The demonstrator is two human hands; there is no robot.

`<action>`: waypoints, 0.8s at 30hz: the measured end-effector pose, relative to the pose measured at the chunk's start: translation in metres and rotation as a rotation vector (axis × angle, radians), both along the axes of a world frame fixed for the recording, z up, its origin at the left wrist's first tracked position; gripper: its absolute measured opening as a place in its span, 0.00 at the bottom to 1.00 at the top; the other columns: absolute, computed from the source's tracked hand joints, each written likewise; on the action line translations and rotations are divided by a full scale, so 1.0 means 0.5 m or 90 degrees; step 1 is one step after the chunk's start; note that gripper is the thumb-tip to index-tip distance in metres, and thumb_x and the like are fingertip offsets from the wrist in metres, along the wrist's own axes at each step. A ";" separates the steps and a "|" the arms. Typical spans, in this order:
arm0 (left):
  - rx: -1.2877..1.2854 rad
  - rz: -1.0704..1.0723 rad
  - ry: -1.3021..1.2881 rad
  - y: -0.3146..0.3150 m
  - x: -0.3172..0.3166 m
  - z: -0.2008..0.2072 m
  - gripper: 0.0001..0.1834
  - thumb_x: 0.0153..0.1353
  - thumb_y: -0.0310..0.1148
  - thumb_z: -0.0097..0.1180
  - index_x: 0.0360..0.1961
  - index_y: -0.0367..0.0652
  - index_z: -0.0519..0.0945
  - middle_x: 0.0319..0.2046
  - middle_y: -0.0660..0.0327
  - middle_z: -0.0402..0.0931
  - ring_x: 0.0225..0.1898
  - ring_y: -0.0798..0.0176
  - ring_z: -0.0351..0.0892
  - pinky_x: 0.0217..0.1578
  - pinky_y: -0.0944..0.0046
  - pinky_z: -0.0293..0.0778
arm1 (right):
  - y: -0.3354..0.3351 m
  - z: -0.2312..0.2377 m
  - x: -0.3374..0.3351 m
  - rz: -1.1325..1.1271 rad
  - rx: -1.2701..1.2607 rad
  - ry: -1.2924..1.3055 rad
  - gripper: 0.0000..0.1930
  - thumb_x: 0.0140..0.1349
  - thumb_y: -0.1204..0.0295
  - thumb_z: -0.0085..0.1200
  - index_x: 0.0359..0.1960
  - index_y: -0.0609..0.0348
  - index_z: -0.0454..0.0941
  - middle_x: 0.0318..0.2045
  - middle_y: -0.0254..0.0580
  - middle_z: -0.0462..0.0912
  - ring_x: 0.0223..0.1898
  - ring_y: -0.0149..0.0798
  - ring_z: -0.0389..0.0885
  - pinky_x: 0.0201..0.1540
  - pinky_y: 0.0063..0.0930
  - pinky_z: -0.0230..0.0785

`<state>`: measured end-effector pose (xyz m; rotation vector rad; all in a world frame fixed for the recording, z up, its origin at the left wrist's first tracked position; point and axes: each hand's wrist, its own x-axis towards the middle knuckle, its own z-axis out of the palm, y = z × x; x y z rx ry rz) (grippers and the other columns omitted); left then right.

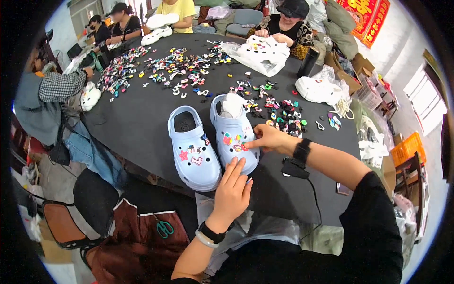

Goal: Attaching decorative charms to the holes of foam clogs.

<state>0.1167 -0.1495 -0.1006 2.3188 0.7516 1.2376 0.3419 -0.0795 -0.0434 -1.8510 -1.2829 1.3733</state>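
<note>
Two light-blue clogs (193, 150) stand side by side near the front edge of the black table, toes toward me. The left clog carries a pink star and several other shoe charms. On the right clog (229, 127), with white stuffing in its opening, sit several colourful charms. My left hand (231, 192) lies with fingers stretched out over the toe of the right clog. From the right, my right hand (270, 137) reaches onto the same clog, fingers curled and one digit pressed against a small red shoe charm (244, 146).
Loose charms (187, 71) are heaped across the table (142, 123). White clogs in plastic (265, 54) lie at the far side, and another wrapped pair (319, 89) at right beside a black bottle (308, 62). Several people sit around the table. A black device (296, 169) trails a cable.
</note>
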 end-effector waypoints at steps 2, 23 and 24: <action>0.020 0.020 0.021 -0.001 0.008 -0.001 0.07 0.61 0.28 0.57 0.33 0.33 0.76 0.60 0.44 0.71 0.64 0.38 0.66 0.63 0.41 0.64 | 0.011 -0.018 0.001 -0.005 -0.027 0.095 0.32 0.45 0.59 0.78 0.42 0.63 0.70 0.30 0.33 0.72 0.27 0.26 0.70 0.23 0.21 0.63; -0.264 0.104 0.022 0.122 -0.165 0.116 0.09 0.59 0.25 0.64 0.40 0.32 0.83 0.33 0.60 0.83 0.32 0.70 0.79 0.36 0.70 0.73 | -0.162 0.005 -0.123 0.119 0.572 -0.020 0.22 0.57 0.75 0.64 0.53 0.59 0.70 0.46 0.42 0.73 0.33 0.33 0.74 0.38 0.28 0.70; -0.228 0.102 0.060 0.130 -0.160 0.123 0.08 0.57 0.25 0.65 0.38 0.33 0.83 0.32 0.59 0.83 0.31 0.69 0.79 0.35 0.69 0.73 | -0.162 0.000 -0.128 0.113 0.563 -0.007 0.22 0.57 0.75 0.64 0.53 0.59 0.70 0.45 0.42 0.73 0.33 0.33 0.74 0.39 0.28 0.70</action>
